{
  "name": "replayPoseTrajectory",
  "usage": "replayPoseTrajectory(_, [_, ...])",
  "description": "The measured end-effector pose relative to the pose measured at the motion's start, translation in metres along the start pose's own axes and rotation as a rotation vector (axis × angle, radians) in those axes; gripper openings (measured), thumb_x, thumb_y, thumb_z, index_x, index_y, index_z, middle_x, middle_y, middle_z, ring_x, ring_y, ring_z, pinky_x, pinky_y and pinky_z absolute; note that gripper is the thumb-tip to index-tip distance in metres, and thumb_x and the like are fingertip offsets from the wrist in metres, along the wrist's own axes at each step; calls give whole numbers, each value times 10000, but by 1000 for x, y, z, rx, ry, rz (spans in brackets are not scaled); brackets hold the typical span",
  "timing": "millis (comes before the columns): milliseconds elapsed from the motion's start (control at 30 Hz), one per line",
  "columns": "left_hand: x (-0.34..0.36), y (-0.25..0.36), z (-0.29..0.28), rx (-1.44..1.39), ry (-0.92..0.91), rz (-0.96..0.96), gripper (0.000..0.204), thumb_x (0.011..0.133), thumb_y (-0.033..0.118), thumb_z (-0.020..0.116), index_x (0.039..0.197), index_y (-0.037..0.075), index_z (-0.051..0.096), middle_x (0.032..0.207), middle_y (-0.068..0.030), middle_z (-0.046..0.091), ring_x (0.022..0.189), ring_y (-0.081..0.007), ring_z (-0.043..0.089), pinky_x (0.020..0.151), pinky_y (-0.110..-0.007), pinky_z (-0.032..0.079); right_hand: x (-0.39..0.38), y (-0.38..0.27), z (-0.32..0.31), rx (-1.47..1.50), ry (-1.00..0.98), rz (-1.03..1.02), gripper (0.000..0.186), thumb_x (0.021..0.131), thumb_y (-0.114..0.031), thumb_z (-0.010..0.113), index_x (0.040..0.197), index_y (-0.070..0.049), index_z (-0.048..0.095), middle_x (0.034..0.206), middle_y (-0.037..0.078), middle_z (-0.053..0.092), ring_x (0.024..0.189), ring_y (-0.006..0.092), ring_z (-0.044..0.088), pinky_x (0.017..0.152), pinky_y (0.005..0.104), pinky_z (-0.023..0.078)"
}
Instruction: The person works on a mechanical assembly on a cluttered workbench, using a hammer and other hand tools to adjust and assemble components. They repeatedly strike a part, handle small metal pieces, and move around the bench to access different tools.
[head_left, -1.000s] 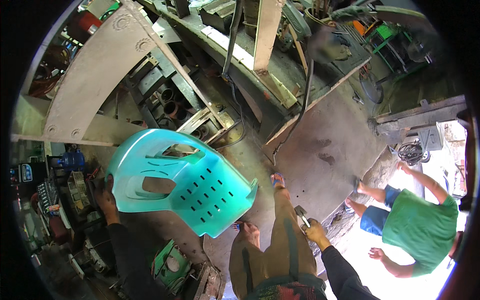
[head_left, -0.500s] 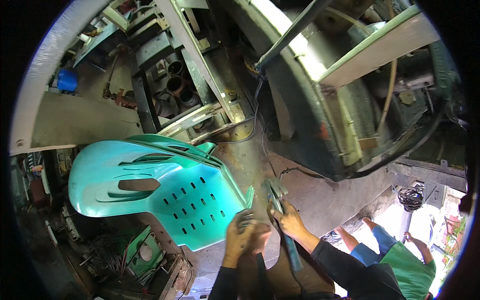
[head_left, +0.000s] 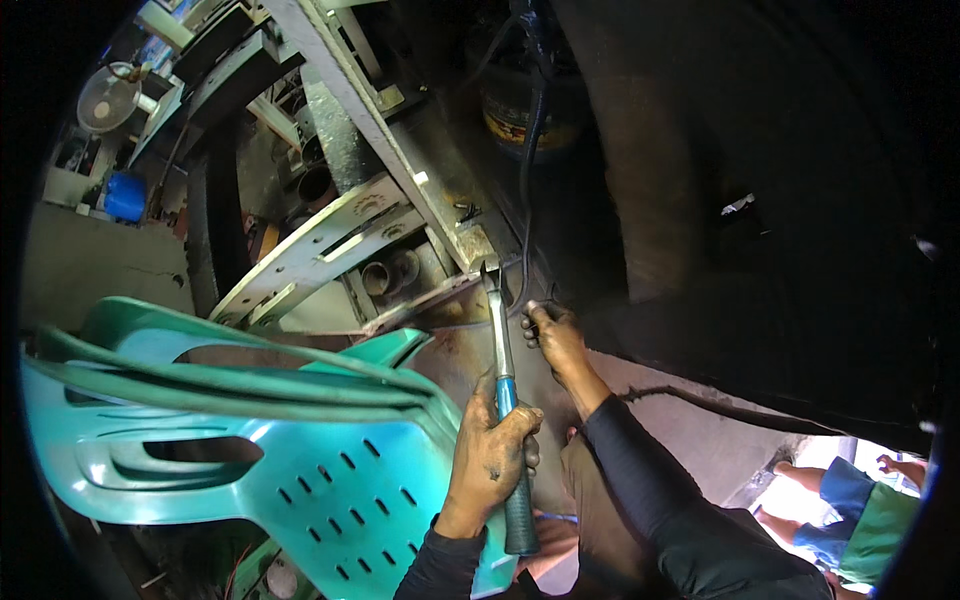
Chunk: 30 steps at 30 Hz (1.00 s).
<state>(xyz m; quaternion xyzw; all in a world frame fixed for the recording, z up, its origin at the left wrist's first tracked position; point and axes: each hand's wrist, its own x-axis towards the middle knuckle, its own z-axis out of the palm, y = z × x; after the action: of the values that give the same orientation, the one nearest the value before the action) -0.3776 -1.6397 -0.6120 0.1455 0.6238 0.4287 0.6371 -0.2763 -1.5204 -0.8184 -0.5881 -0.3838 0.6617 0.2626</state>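
- One hammer (head_left: 503,345): shiny neck (head_left: 499,320), blue and black grip (head_left: 520,520).
- Its long line points forward, head (head_left: 489,270) near the metal frame (head_left: 375,120).
- Left hand (head_left: 490,450) wraps around the grip.
- Right hand (head_left: 560,345) curls by the black cable (head_left: 526,200); can't tell if it's holding it.
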Motion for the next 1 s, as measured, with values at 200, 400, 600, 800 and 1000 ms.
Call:
replayPoseTrajectory(200, [41, 6, -12, -438, 30, -97, 319, 888, 82, 612, 1166, -28, 501, 796, -102, 581, 523, -168, 550, 469, -323, 473, 184, 87, 38, 219, 56, -90, 197, 996, -218, 617, 937, -35, 661, 807, 67, 674, 675, 164, 652, 567, 317, 543])
replayPoseTrajectory(400, [49, 10, -21, -462, 158, -188, 409, 853, 36, 617, 1234, -17, 482, 842, -147, 569, 578, -165, 516, 513, -344, 448, 304, 75, 93, -592, 239, -340, 291, 964, -285, 620, 1106, -31, 604, 990, 176, 645, 920, 275, 627, 756, 382, 526])
replayPoseTrajectory(600, [50, 16, -24, -446, 164, -184, 253, 874, 103, 612, 1079, -37, 565, 811, -125, 582, 615, -183, 546, 556, -347, 440, 346, 64, 129, -1130, 51, -478, 519, 925, -333, 634, 1317, -9, 533, 1224, 292, 615, 1207, 385, 590, 986, 428, 501])
replayPoseTrajectory(800, [46, 18, -29, -605, 67, -142, 190, 924, 149, 593, 954, -38, 599, 715, -37, 537, 631, -129, 510, 599, -258, 426, 379, 56, 135, -1138, -67, -562, 623, 885, -242, 618, 1416, 30, 437, 1435, 309, 435, 1328, 432, 454, 1108, 463, 386])
replayPoseTrajectory(1000, [46, 17, -26, -685, 100, -132, 148, 920, 142, 575, 935, -4, 559, 729, -21, 503, 650, -121, 492, 611, -267, 421, 410, 63, 140, -1371, -121, -442, 724, 915, -219, 494, 1545, 62, 277, 1612, 290, 247, 1508, 450, 203, 1232, 523, 189])
